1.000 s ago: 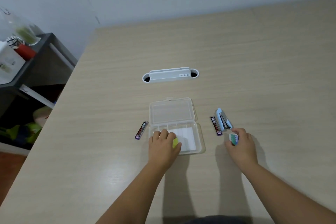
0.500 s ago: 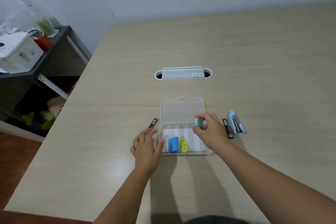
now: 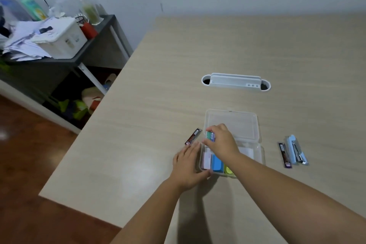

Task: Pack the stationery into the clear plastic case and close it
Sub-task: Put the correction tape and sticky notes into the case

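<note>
A pale wood-grain table (image 3: 198,49) fills most of the view. Taking the clear plastic case (image 3: 255,136) as the landmark, it lies open near the table's front middle, its lid (image 3: 233,121) folded back flat on the far side and its divided tray (image 3: 257,150) toward the person.

Well beyond the case, a white cable grommet (image 3: 235,83) is set into the tabletop. Far off to the left of the case, beside the table, stands a dark shelf unit (image 3: 95,49) piled with papers and a white box (image 3: 61,39).

The right hand (image 3: 221,138) reaches over the case's left half, its fingers pinched shut around a small green-and-blue item (image 3: 210,136) held above the far-left part of the tray. The left hand (image 3: 188,164) rests with fingers mostly straight against the case's left wall, gripping nothing, the thumb at the near-left corner.

Inside the tray, near its front left, sit a white-and-pink piece (image 3: 206,159), a blue block (image 3: 216,163) and a yellow-green piece (image 3: 228,170), side by side.

Just left of the case lies a dark lead refill tube (image 3: 193,136). Well to the right lie a second dark tube (image 3: 284,154) and a light blue stapler (image 3: 296,149), touching each other.
</note>
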`<state>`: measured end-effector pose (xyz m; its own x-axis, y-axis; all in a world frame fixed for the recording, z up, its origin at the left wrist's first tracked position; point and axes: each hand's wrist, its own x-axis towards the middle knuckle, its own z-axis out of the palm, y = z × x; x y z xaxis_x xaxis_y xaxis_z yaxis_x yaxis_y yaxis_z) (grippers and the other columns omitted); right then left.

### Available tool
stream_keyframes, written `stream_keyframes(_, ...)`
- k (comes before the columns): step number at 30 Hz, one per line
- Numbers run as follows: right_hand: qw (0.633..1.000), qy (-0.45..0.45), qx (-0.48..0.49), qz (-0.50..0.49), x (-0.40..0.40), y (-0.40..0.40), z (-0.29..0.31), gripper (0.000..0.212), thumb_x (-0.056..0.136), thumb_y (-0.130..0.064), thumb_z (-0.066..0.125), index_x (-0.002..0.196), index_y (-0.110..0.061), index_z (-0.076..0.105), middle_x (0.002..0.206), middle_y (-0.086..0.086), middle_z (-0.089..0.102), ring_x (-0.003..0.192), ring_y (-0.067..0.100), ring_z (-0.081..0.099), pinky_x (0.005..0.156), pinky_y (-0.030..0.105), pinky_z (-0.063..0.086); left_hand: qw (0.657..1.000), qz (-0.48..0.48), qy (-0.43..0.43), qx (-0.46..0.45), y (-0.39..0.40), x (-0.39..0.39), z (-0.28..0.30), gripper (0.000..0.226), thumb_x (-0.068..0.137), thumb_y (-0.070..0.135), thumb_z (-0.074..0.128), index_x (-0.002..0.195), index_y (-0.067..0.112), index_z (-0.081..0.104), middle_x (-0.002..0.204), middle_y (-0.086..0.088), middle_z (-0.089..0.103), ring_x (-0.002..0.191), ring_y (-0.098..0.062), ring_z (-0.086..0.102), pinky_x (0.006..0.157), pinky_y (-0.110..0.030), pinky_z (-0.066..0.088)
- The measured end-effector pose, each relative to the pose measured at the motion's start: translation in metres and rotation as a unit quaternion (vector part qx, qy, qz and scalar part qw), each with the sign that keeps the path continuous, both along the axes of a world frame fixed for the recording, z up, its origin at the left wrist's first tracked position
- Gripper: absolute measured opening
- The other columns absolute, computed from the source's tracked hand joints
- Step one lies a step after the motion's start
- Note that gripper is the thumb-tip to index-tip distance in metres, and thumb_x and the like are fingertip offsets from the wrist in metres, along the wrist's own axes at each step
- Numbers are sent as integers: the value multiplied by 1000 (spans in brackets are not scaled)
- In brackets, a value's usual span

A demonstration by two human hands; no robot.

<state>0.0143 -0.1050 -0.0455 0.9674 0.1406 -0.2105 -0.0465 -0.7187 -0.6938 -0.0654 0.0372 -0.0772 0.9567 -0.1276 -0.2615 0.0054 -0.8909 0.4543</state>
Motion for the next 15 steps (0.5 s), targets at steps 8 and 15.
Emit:
stream_keyframes(8,998,-18,-53,8,4,-1,-6,14,87,-25,63,91,-14,71,101,5,58,96,22,58,84,35,50,1000,11,16,-10,-1,-2,-4,86,82,68,49,152,32,14,160,10,21,149,-16,6,120,-47,9)
stream_keyframes(15,989,-48,-136,36,1,-18,4,23,90,-37,53,106,-32,69,114,-4,50,109,21,40,93,35,35,1000,8,-7,-4,0,-4,-4,91,79,70,51,152,33,12,161,12,17,148,-14,6,118,-43,9)
